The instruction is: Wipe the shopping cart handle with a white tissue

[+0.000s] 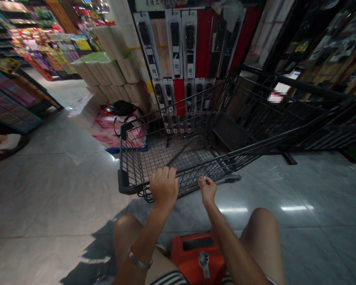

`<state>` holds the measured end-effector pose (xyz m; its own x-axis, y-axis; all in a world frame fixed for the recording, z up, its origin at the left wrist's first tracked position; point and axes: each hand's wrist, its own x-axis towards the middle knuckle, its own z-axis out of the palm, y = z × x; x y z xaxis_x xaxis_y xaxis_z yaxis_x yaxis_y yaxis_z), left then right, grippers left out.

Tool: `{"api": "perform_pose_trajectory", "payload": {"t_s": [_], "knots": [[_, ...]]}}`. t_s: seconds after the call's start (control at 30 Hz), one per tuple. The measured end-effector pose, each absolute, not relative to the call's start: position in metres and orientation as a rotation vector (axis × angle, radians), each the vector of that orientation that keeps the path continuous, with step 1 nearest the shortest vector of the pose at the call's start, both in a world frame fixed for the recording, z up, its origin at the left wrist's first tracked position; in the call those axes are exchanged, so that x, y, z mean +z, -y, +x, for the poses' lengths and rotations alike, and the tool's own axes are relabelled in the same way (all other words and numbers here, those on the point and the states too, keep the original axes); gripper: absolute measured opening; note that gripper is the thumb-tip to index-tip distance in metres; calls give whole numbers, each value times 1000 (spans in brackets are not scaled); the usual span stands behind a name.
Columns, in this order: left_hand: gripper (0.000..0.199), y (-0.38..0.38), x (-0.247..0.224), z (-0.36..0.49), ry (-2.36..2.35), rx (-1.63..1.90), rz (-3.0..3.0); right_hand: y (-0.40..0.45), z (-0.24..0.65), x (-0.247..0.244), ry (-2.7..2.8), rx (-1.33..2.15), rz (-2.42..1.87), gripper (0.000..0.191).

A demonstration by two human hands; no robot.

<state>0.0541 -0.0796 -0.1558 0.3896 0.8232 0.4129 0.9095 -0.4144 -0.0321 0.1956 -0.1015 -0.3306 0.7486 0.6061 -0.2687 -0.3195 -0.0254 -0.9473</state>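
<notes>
A black wire shopping cart (130,186) stands across in front of me. My left hand (164,185) is wrapped over the near top rail of its basket, with the knuckles up. Just to the right, my right hand (208,190) is closed in a pinch beside the cart's near side. Something small and whitish shows at its fingertips, too small to name. Inside the basket is bare wire mesh, with a dark folding seat panel (233,130) toward the handle end. Between my knees sits an orange box-like object (197,253) with a dark opening and a grey shell-shaped piece.
Behind the cart hangs a rack of packaged watch straps or similar items (175,45). Stacked paper packs (106,71) and pink packages (106,128) with a black bag (123,107) stand left of it. A bright phone-like screen (287,82) is by the cart handle. Grey tiled floor (62,190) surrounds everything.
</notes>
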Motion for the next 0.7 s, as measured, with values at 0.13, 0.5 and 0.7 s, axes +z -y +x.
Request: {"api": "perform_pose_trajectory", "payload": {"t_s": [0.13,0.5,0.7], "knots": [[10,80,-155,54,1541,-480,-2406,97,199,-314,201,710,-1413,31],[11,81,-152,57,1555,-465,-2407,124,215,-286,226,635,-1457,25],[9,81,-153,57,1542,-461,-2374,122,200,-294,261,683,-1474,22]]}}
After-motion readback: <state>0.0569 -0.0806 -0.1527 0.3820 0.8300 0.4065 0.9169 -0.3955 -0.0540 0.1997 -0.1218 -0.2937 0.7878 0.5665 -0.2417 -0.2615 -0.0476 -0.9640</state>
